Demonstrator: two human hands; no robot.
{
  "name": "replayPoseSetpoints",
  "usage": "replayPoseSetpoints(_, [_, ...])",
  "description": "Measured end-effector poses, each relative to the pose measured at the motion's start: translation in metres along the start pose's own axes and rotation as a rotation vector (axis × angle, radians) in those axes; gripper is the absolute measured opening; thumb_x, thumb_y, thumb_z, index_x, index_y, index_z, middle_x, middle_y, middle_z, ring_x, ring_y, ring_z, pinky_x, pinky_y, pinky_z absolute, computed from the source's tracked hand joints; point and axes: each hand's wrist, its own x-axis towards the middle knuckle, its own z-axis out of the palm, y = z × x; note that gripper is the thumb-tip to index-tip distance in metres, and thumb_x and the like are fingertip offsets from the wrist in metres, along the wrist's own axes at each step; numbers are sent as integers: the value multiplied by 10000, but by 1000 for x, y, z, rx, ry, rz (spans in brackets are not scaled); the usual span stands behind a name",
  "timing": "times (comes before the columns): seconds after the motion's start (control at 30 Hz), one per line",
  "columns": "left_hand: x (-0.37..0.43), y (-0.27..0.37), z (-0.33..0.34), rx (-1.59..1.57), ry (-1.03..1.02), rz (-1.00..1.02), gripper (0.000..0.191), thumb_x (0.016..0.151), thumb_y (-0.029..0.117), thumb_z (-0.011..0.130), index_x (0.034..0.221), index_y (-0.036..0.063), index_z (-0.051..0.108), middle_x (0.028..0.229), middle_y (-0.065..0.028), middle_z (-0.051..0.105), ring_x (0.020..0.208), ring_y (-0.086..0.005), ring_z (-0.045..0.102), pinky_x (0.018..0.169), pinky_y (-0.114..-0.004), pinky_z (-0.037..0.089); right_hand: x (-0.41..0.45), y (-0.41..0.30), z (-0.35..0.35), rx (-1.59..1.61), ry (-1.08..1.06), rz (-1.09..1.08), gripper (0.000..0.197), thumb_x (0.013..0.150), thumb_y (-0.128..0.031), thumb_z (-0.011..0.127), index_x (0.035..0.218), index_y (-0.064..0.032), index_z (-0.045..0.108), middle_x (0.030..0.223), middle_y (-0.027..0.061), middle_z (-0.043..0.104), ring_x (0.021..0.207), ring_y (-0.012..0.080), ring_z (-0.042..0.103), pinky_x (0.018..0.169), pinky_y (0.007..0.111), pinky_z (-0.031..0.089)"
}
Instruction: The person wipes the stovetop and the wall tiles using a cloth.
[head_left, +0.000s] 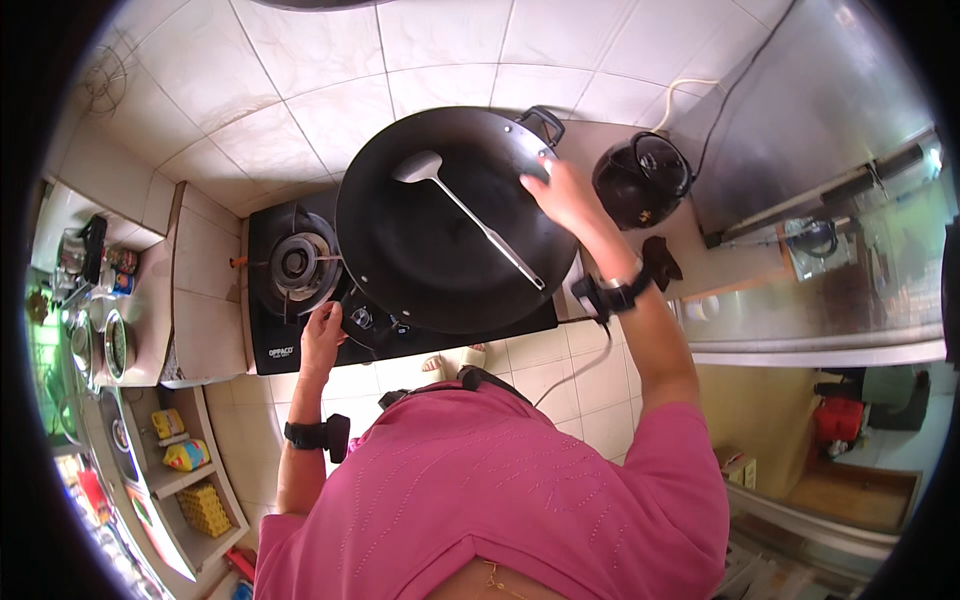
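A large black wok (442, 255) sits tilted over the right side of the black gas stove (281, 360), hiding what is beneath it. My left hand (322, 334) grips the wok's near-left loop handle (360, 339). Inside the wok lies a metal wok spatula (469, 210), its blade at the far left and its handle pointing to the near right. Over the wok's right rim reaches my right hand (564, 196), thumb and fingers apart, below the far-right handle (553, 124). It holds nothing; whether the fingertips touch the wok I cannot tell.
The bare left burner (295, 262) is beside the wok. Right of it, a dark rounded pot-like appliance (637, 187) stands on the counter near a dark cloth (661, 262). A metal cabinet (795, 112) rises at right. Shelves with yellow egg trays (204, 510) are at left.
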Motion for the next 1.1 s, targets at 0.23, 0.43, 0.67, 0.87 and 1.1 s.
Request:
replayPoseSetpoints(0.23, [-26,12,17,-131,70,-102,350,913,325,556,903,-21,605,740,-44,646,689,-82,632,542,-216,487,143,35,40,-292,-46,289,461,806,-435,599,972,-11,671,1022,186,650,1030,325,593,855,407,471])
replayPoseSetpoints(0.43, [-49,14,17,-201,12,-128,294,921,302,538,917,9,560,735,-64,660,632,-111,629,524,-219,472,192,152,84,195,-8,339,614,797,-522,588,1043,39,637,1083,218,628,1011,329,597,888,417,431])
replayPoseSetpoints(0.67, [-65,-34,-3,-550,-53,-167,276,928,272,547,912,3,490,722,-75,624,661,-163,642,579,-266,527,191,128,59,647,-245,569,243,772,-310,709,815,-79,646,756,17,607,609,113,516,515,268,378])
replayPoseSetpoints(0.87, [-71,-51,-70,-567,87,-105,308,930,321,538,837,34,477,698,-76,638,637,-156,648,503,-229,476,176,14,69,617,-239,499,294,723,-385,745,723,-152,566,578,-9,488,467,124,405,432,277,318])
replayPoseSetpoints(1.1, [-117,-106,-150,-454,347,-60,269,904,292,578,853,30,547,619,-37,599,535,-119,561,505,-269,423,87,-98,109,540,-501,323,409,751,-595,599,833,-194,579,643,-51,492,567,74,464,458,206,277])
